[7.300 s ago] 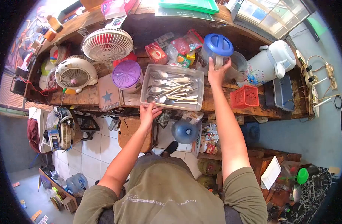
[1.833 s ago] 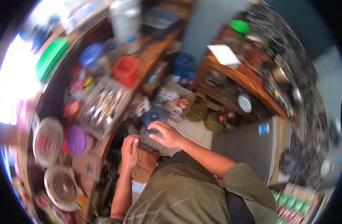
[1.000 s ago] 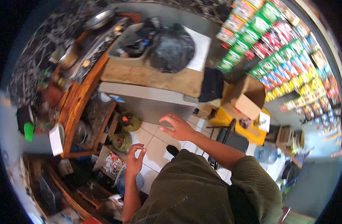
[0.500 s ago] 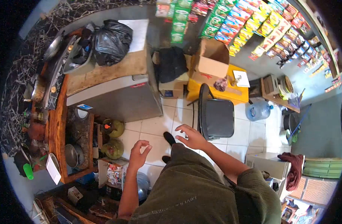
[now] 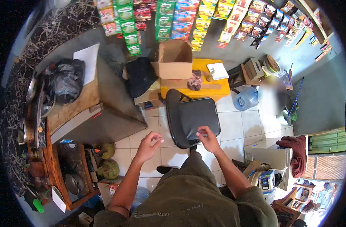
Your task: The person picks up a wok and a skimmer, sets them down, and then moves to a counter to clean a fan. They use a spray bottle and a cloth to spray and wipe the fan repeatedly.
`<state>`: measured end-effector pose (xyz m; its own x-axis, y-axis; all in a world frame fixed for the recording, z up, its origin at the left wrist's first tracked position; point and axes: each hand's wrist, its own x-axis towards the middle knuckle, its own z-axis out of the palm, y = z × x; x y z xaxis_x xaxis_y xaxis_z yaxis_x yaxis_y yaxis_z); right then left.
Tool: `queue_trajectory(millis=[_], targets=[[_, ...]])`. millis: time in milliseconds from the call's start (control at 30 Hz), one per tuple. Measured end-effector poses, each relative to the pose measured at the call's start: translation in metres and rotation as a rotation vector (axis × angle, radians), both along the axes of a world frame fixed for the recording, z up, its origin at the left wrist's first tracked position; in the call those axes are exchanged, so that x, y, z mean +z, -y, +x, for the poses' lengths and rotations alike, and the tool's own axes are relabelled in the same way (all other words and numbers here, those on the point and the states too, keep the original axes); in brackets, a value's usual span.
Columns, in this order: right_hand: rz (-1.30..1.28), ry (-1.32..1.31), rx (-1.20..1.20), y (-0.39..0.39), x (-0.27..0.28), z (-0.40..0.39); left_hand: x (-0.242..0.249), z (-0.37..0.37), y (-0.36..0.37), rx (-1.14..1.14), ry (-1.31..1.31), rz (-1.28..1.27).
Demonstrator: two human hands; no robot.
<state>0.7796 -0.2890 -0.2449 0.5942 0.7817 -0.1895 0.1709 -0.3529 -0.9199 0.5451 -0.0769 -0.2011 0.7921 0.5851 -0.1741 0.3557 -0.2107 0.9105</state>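
Observation:
My left hand (image 5: pixel 148 146) hangs over the tiled floor (image 5: pixel 124 162), empty, with its fingers slightly curled and the thumb apart. My right hand (image 5: pixel 208 140) overlaps the front of a black padded chair (image 5: pixel 199 115) in this view; nothing is in it, and its fingers are loosely bent and spread. Behind the chair is a yellow table (image 5: pixel 218 90). An open cardboard box (image 5: pixel 175 70), a crumpled cloth (image 5: pixel 195 80) and a white sheet (image 5: pixel 218 71) lie on it.
At the left stands a fridge (image 5: pixel 108 123) with a black plastic bag (image 5: pixel 68 79) on top. Green gas cylinders (image 5: pixel 108 169) sit beside a wooden counter (image 5: pixel 52 170). A water jug (image 5: pixel 246 99) is on the floor at the right. Hanging sachets (image 5: pixel 184 17) line the back wall.
My view has turned to the right and moved closer to the chair and yellow table. My right hand now overlaps the chair; both hands stay empty.

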Motion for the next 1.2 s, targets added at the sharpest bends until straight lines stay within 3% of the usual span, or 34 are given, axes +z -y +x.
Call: queue_trajectory(millis=[100,300,400,500,567,633,700,767,900,967,1033,1200], targets=[[0.021,-0.097,-0.127,0.005,-0.020,0.062,-0.019,0.085,-0.004,-0.093,0.038,-0.066],[-0.041,-0.140,-0.296,-0.031,-0.121,0.232,-0.089,0.251,-0.016,-0.222,-0.105,-0.060],[-0.076,-0.001,-0.262,-0.068,-0.188,0.314,-0.149,0.327,-0.024,-0.166,-0.162,-0.082],[-0.113,0.300,-0.190,-0.099,-0.276,0.386,-0.224,0.390,-0.031,-0.149,-0.246,-0.182],[-0.112,0.291,-0.210,-0.124,-0.300,0.418,-0.277,0.417,-0.037,-0.198,-0.175,-0.004],[-0.063,0.323,-0.252,-0.150,-0.311,0.441,-0.306,0.444,-0.044,-0.186,-0.251,-0.029],[-0.025,0.369,-0.272,-0.170,-0.322,0.455,-0.348,0.462,-0.047,-0.080,-0.267,0.277],[0.107,0.458,-0.245,-0.188,-0.318,0.466,-0.354,0.480,-0.057,-0.062,-0.217,0.238],[-0.004,0.375,-0.087,-0.200,-0.324,0.475,-0.371,0.489,-0.066,0.133,-0.238,0.192],[0.130,0.155,-0.222,-0.199,-0.314,0.462,-0.358,0.489,-0.067,0.225,-0.203,0.266],[0.158,0.117,-0.247,-0.191,-0.307,0.453,-0.346,0.487,-0.075,0.302,-0.164,0.381],[0.038,0.018,-0.204,-0.137,-0.317,0.430,-0.307,0.503,-0.091,0.208,-0.075,0.571]])
